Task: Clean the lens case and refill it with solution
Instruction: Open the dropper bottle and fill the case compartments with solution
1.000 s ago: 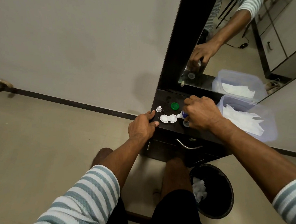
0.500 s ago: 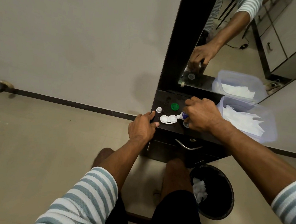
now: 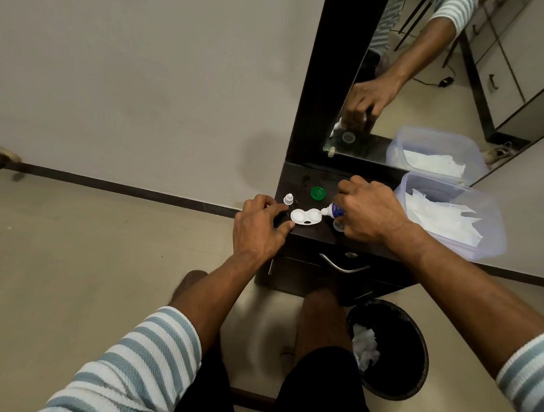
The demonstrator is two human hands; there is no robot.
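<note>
Head view: white plastic two-well lens case (image 3: 306, 216) lies on the dark cabinet top (image 3: 300, 182); light and slippery, I'd pin its rim. Right hand (image 3: 370, 210) grips the small white solution bottle (image 3: 332, 211), nozzle beside the case; left hand (image 3: 258, 232) loosely open, fingertips near it

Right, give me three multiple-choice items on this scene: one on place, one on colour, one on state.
1. Where is the bin?
A) on the cabinet
B) on the floor right of the knees
C) behind the mirror

2. What colour is the round cap behind the lens case?
A) green
B) red
C) yellow

3. What is the right hand doing?
A) lying flat and empty
B) gripping the bottle, nozzle at the case
C) pulling the drawer handle

Answers: B, it stands beside the cabinet; A, plainly green; B, fingers curl round the tilted bottle.
</note>
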